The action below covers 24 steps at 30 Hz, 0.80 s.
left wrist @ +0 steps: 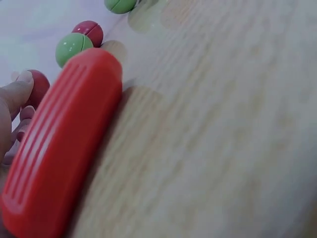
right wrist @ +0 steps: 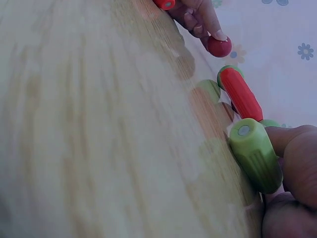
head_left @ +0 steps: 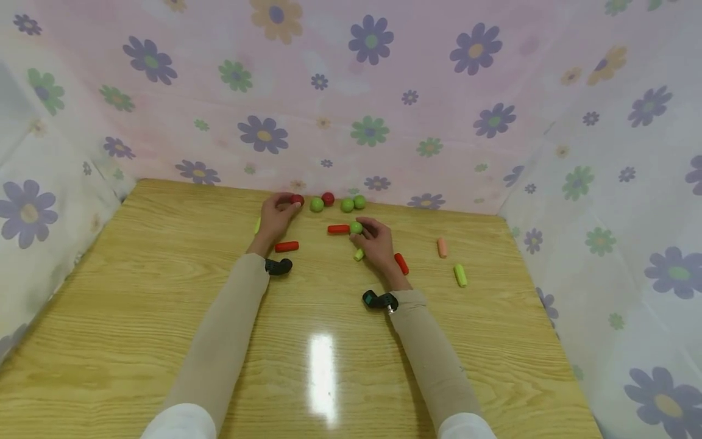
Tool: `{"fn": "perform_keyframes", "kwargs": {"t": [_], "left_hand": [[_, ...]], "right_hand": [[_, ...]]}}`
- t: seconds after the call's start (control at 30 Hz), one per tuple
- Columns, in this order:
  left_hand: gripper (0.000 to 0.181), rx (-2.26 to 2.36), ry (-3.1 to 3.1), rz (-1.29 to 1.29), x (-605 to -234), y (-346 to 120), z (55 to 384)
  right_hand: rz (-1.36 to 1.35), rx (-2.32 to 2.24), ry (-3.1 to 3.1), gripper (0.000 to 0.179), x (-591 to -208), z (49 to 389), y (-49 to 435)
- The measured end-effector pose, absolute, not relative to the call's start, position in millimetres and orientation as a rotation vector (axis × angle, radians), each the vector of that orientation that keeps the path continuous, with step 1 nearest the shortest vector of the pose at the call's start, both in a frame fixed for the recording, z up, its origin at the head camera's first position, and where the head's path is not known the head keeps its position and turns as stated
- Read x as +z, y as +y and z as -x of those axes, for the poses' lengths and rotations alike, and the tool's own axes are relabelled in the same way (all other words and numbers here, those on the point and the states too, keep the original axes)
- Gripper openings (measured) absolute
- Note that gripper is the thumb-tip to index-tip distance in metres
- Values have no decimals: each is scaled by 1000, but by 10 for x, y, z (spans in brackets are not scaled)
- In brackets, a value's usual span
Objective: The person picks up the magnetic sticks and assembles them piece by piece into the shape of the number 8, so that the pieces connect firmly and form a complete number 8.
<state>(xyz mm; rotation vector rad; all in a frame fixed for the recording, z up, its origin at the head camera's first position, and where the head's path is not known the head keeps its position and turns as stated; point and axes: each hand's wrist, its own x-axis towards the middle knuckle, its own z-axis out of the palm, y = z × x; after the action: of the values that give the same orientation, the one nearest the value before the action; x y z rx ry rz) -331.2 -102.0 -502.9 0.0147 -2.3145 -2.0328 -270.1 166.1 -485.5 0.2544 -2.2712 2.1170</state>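
Note:
In the head view my left hand [head_left: 276, 218] pinches a red ball [head_left: 297, 200] between thumb and fingers at the table's back edge. The left wrist view shows the thumb on that ball [left wrist: 38, 89]. My right hand [head_left: 375, 242] holds a green ball [head_left: 356, 227] at its fingertips. That ball is by the right end of a red ridged stick [head_left: 337, 229]; whether they touch I cannot tell. A short green stick [head_left: 359, 254] lies just below the right fingers. Another red stick [head_left: 287, 246] lies right of the left wrist, looming large in the left wrist view [left wrist: 64, 144].
Along the back edge sit a green ball [head_left: 316, 204], a red ball [head_left: 328, 199] and two green balls [head_left: 347, 205]. A red stick [head_left: 401, 263] lies beside the right wrist; peach [head_left: 442, 247] and yellow-green [head_left: 460, 275] sticks lie farther right. Flowered cloth [head_left: 318, 110] walls the table.

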Motion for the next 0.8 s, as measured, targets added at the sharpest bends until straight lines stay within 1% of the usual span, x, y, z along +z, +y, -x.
{"fn": "perform_keyframes", "kwargs": {"t": [0.27,0.8], "left_hand": [[39,-2023,-2311,176,-5039,-1040,3212],[36,-1823,-2518,342,-5056,-989,3137]], "right_hand": [[-264,2100,-2273,42,-4847,2678,1651],[-246,2057,-2302,42,-4805,2656,1639]]}}
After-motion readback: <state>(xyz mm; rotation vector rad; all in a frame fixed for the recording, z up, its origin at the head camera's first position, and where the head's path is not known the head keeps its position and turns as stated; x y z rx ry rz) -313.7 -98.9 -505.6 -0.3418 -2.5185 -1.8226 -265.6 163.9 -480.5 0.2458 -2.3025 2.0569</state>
